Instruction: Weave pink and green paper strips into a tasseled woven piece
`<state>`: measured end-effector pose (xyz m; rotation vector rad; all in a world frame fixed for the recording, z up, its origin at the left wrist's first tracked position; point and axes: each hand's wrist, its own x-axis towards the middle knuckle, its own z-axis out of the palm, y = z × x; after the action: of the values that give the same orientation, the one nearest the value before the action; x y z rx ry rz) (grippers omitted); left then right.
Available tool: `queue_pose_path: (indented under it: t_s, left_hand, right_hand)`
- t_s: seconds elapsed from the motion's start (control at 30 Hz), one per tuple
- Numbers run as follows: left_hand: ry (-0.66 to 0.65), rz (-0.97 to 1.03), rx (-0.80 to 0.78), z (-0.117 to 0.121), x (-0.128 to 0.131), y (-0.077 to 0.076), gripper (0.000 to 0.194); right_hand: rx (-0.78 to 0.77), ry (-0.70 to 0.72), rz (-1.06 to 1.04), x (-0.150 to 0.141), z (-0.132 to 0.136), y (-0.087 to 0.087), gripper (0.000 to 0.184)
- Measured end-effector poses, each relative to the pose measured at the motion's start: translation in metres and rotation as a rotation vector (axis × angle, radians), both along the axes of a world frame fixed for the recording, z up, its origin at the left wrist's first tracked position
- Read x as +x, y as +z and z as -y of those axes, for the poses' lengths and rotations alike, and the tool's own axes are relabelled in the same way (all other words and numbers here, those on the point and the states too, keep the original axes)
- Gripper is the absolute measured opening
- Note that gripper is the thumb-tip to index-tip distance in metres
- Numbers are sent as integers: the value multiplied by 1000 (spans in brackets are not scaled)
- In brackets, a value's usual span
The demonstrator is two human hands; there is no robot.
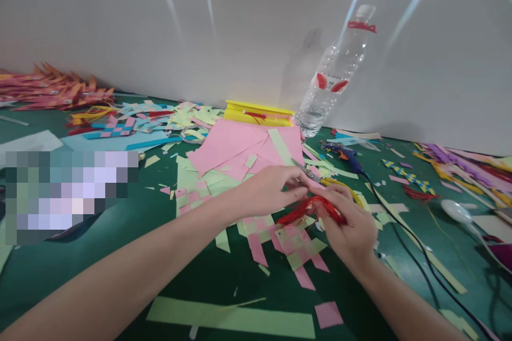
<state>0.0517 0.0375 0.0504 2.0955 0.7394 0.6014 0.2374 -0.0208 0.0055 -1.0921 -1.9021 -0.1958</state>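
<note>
Green table (172, 272), pale wall (240, 26) behind, paper scraps all over. Head view: right hand (354, 224) closed round a red thread bundle (294, 214), held just right of centre, above a pink-and-green woven paper piece (300, 245). Left hand (276, 186) meets it from the left, thumb and fingers drawn narrow by the bundle (can't tell if they pinch any of it). Just behind my hands, scissors with yellow handles (330, 181), partly hidden. Farther off, pink sheets (244, 144), then a yellow folded piece (236, 113); clear bottle (336, 80) by the wall, far right of centre. Blue glue gun (350, 160) to the right, cord running near. Near edge: long pale green strip (228, 317), pink square (329, 315) right of it. Far left, orange-red paper pile (60, 90). Left side has a pixelated patch, contents unreadable.
</note>
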Motion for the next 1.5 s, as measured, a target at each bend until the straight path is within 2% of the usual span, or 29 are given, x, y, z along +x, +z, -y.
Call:
queue_pose_path:
  t_s: [0.1,0.17,0.3,0.47,0.7,0.97,1.03,1.13,1.2,1.27,1.4,1.5]
  left_hand:
    - [-53,53,-228,-1,2,-1,17]
    - [-67,39,-295,-1,2,0,21]
    - [23,-16,-316,-1,1,2,33]
    - [12,-11,-408,3,1,3,48]
    - [172,27,-406,-3,1,-3,56]
    - [165,22,-378,-4,0,-3,60]
    - [165,13,-375,-4,0,-3,61]
    - [197,11,-372,-9,-6,-1,57]
    - [274,16,-373,-15,-13,0,53]
    - [372,62,-389,-23,-21,0,51]
    - [354,207,-453,-32,-30,0,47]
    - [367,212,-456,-32,-30,2,48]
  right_hand:
    - [-6,-51,-34,1,-1,-3,24]
    - [-15,-74,-44,2,-2,-4,22]
    - [-92,-98,-77,2,-3,-4,18]
    - [-200,-86,-125,0,0,0,18]
    - [-443,48,-199,-4,0,0,35]
    - [-595,154,-397,-2,3,-1,42]
    - [-617,191,-481,-2,2,-2,42]
    - [-550,253,-821,0,-4,-1,37]
    - [-439,277,-1078,3,-10,2,32]
    - [-392,265,-1178,5,-13,5,29]
    - [-486,184,-1046,4,-13,0,32]
    - [-539,85,-958,4,-13,-7,31]
